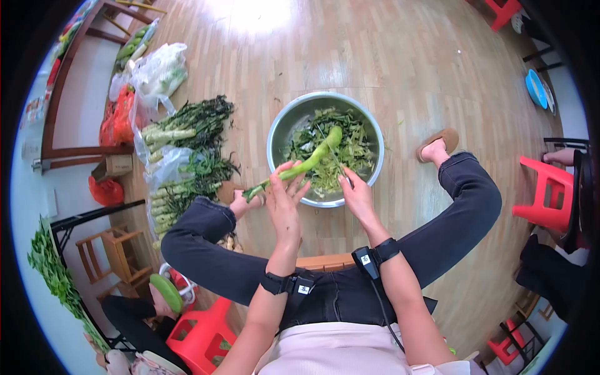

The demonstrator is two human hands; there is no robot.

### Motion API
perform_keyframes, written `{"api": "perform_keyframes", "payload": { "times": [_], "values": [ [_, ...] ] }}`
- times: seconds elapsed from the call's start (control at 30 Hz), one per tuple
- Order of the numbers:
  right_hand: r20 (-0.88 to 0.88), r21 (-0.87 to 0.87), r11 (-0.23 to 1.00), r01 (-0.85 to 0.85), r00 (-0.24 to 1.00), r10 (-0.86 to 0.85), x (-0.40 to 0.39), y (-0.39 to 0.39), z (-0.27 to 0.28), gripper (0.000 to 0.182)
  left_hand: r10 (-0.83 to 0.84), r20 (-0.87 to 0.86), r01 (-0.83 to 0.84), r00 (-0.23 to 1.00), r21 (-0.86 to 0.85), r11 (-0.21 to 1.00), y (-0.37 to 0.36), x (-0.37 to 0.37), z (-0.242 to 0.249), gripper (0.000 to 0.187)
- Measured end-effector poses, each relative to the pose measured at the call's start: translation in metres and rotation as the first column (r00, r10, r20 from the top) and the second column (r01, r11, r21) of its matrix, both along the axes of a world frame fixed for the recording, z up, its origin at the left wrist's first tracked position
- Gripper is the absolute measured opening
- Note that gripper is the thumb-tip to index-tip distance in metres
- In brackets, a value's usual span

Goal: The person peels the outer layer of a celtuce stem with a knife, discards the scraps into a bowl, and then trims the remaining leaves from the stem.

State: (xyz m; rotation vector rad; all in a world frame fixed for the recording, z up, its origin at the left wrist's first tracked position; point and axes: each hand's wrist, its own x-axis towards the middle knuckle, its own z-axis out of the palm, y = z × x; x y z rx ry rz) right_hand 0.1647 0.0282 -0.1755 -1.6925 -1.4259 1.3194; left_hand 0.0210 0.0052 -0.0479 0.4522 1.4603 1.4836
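Note:
My left hand [285, 194] supports a long green celtuce stem [309, 164], its fingers partly spread around the lower part. The stem slants up to the right over a steel basin [272, 164], its peeled-looking pale green end uppermost. In my right hand [357, 195] is a slim knife-like tool [337, 164] with a dark handle. Its thin blade lies against or just beside the stem; exact contact is hard to make out. Green peelings and leaf scraps [340, 172] fill much of the basin's bottom.
Bundles of leafy celtuce [181, 134] lie on the floor at left, beside plastic bags [159, 70] and a red bag [119, 122]. Red stools [547, 194] stand at right, with another [203, 331] at lower left. Other people's legs show at both edges. A blue basin [534, 89] is far right.

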Motion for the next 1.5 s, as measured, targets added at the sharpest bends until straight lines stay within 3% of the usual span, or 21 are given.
{"api": "perform_keyframes", "payload": {
  "times": [0.03,0.1,0.23,0.47,0.57,0.67,0.73,0.77,0.83,0.9,1.0,1.07,1.1,1.17,1.3,1.37,1.5],
  "values": [
    [0.007,-0.008,1.0,-0.014,1.0,0.014,0.0,0.002,0.006,0.041,0.014,0.007,-0.014,1.0,-0.008,1.0,0.0,0.0,0.0,0.048],
    [0.008,-0.212,0.977,-0.028,1.0,0.03,-0.001,0.004,0.014,0.042,-0.014,0.025,0.014,1.0,0.031,0.999,0.001,0.0,0.002,0.049],
    [-0.092,-0.222,0.975,0.018,0.995,-0.04,0.0,0.002,0.008,0.042,-0.037,0.043,0.036,0.998,0.03,0.999,-0.001,0.0,0.0,0.049],
    [-0.103,-0.205,0.979,0.0,0.994,-0.022,0.003,0.001,0.001,0.042,-0.051,0.026,0.049,0.998,0.069,0.996,0.0,0.001,-0.002,0.044],
    [-0.079,-0.283,0.959,-0.033,0.997,0.011,0.004,0.001,0.008,0.043,-0.109,-0.02,0.111,0.994,0.09,0.99,0.0,-0.002,-0.006,0.043],
    [-0.078,-0.196,0.98,-0.03,0.997,0.015,0.006,-0.004,0.004,0.043,-0.163,-0.15,0.176,0.975,0.079,0.981,-0.001,0.001,-0.004,0.045],
    [-0.109,-0.189,0.982,-0.03,0.994,0.009,0.008,-0.004,0.018,0.042,-0.136,-0.443,0.198,0.886,0.095,0.976,-0.001,0.0,0.0,0.029],
    [-0.145,-0.194,0.98,-0.035,0.989,0.007,0.008,-0.005,0.025,0.042,-0.126,-0.446,0.193,0.886,0.106,0.975,-0.001,-0.003,0.004,0.029],
    [-0.208,-0.113,0.993,-0.021,0.978,-0.003,0.008,-0.005,0.041,0.042,-0.165,-0.763,0.31,0.625,0.048,0.949,-0.001,-0.011,0.022,0.025],
    [-0.275,-0.228,0.973,-0.022,0.96,-0.043,0.011,-0.006,0.063,0.042,-0.161,-0.795,0.32,0.584,0.044,0.946,0.002,-0.022,0.028,0.023],
    [-0.326,-0.195,0.98,-0.035,0.945,-0.032,0.016,-0.013,0.071,0.041,-0.267,-0.74,0.401,0.618,0.005,0.916,0.005,-0.032,0.026,0.017],
    [-0.289,-0.161,0.985,-0.058,0.957,0.009,0.019,-0.018,0.076,0.04,-0.26,-0.506,0.322,0.822,0.037,0.946,0.003,-0.033,0.018,0.016],
    [-0.249,-0.127,0.989,-0.08,0.967,0.046,0.02,-0.018,0.08,0.039,-0.253,-0.509,0.317,0.823,0.042,0.947,0.003,-0.032,0.012,0.016],
    [-0.241,-0.125,0.988,-0.089,0.969,0.057,0.02,-0.019,0.09,0.039,-0.168,-0.246,0.19,0.955,0.07,0.979,0.004,-0.027,0.003,0.022],
    [-0.31,-0.125,0.989,-0.074,0.95,0.032,0.019,-0.02,0.12,0.04,-0.066,-0.163,0.086,0.984,0.122,0.989,0.002,-0.015,0.006,0.023],
    [-0.311,-0.089,0.993,-0.072,0.95,0.04,0.018,-0.023,0.133,0.04,0.024,-0.032,-0.02,0.999,0.1,0.995,0.001,-0.016,0.012,0.023],
    [-0.276,-0.059,0.988,-0.14,0.954,0.119,0.011,-0.026,0.168,0.04,0.025,-0.05,-0.018,0.998,0.144,0.989,0.001,-0.009,0.013,0.024]
  ]
}}
